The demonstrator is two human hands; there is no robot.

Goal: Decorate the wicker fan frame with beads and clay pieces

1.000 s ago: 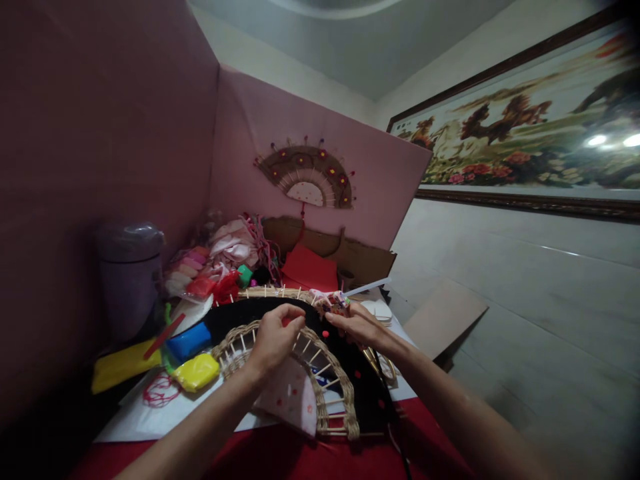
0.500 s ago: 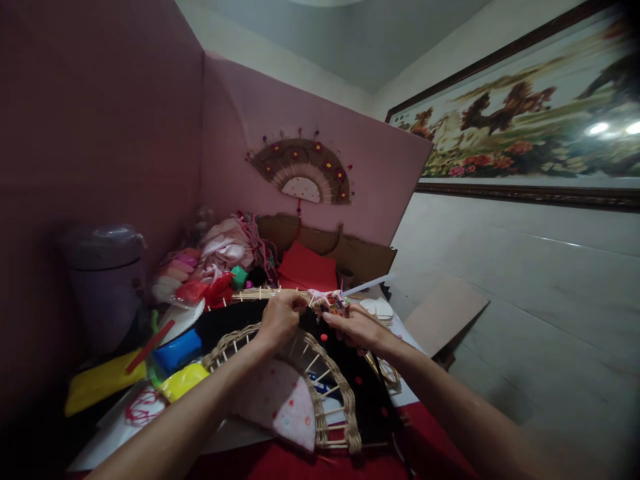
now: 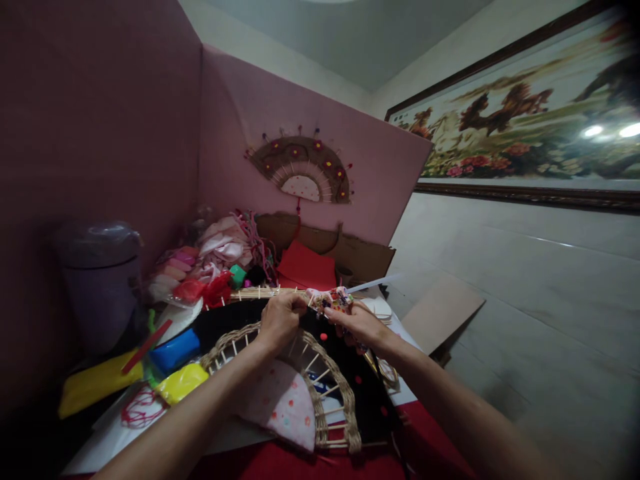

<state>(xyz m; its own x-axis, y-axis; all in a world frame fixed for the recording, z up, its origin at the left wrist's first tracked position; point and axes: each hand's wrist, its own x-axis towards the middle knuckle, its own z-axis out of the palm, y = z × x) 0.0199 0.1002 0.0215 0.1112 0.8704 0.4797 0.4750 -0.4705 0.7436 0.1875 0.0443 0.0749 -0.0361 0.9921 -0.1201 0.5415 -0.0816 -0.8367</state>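
Holding glue gun (image 3: 339, 298) right-handed, left grip (image 3: 281, 321) unclear

Lighting is registering as dim overall, with a pale glow showing at the top edge of the ceiling (image 3: 310, 40). Two bright glare spots are reflecting off the framed picture (image 3: 520, 133). Shadow is covering the left panel (image 3: 100, 127) and the bin (image 3: 103, 300). Detail around the fingers (image 3: 294, 302) is appearing soft; wide-angle distortion is stretching the edges, and the upper right corner is darkening.
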